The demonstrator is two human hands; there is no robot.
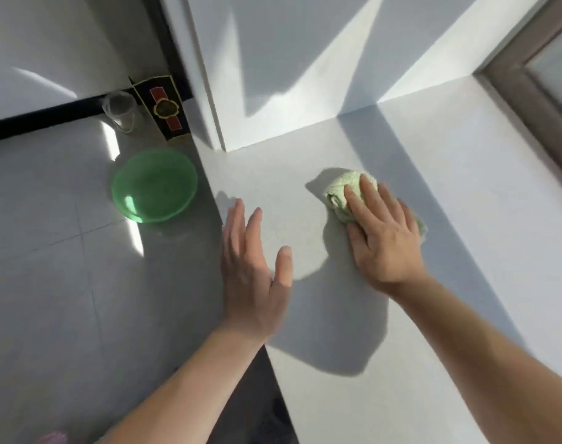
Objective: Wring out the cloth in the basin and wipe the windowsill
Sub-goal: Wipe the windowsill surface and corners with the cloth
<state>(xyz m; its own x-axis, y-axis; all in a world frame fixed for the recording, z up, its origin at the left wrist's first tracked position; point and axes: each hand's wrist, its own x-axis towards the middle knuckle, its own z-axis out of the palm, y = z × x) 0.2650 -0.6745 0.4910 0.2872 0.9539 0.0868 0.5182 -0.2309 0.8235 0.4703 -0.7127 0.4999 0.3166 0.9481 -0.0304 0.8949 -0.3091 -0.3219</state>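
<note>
A bunched pale green cloth (343,190) lies on the white windowsill (449,219). My right hand (382,232) presses flat on top of the cloth, fingers spread over it, covering its near part. My left hand (250,267) hovers open over the sill's left edge, palm turned inward, holding nothing. The green basin (154,184) stands on the grey tiled floor to the left of the sill, apart from both hands.
A clear plastic cup (121,112) and a dark box with red and gold marks (164,107) stand on the floor by the wall behind the basin. A white wall corner (215,91) meets the sill. The brown window frame (535,81) runs along the sill's right side.
</note>
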